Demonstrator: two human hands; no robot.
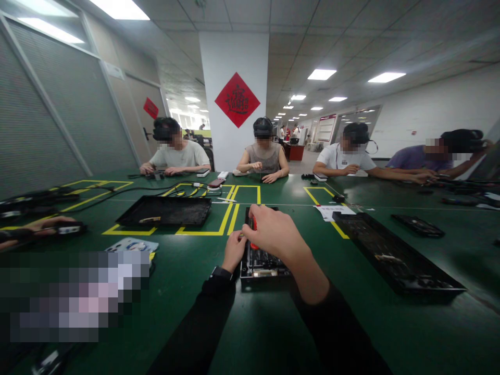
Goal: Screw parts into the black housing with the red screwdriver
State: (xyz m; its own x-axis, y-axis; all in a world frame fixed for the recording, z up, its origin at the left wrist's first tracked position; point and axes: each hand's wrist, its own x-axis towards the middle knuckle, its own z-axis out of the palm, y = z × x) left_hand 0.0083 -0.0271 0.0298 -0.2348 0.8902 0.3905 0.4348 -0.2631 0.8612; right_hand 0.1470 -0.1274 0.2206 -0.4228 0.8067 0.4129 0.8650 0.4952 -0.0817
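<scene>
A black case (250,272) with small metal and dark parts in it lies on the green table in front of me. My right hand (269,229) is closed over the case, around a red tool (254,234) that shows below its fingers. Just left of it, my left hand (234,251) pinches at the left edge of the case, its fingertips close to those of the right. What the left fingertips hold is too small to name.
A black tray (164,211) lies left on the green table (187,307), a long black tray (398,255) right. A small black case (417,225), a paper (332,212), cables and yellow tape lines also show. Several people sit around; one person's hand (47,227) is at left.
</scene>
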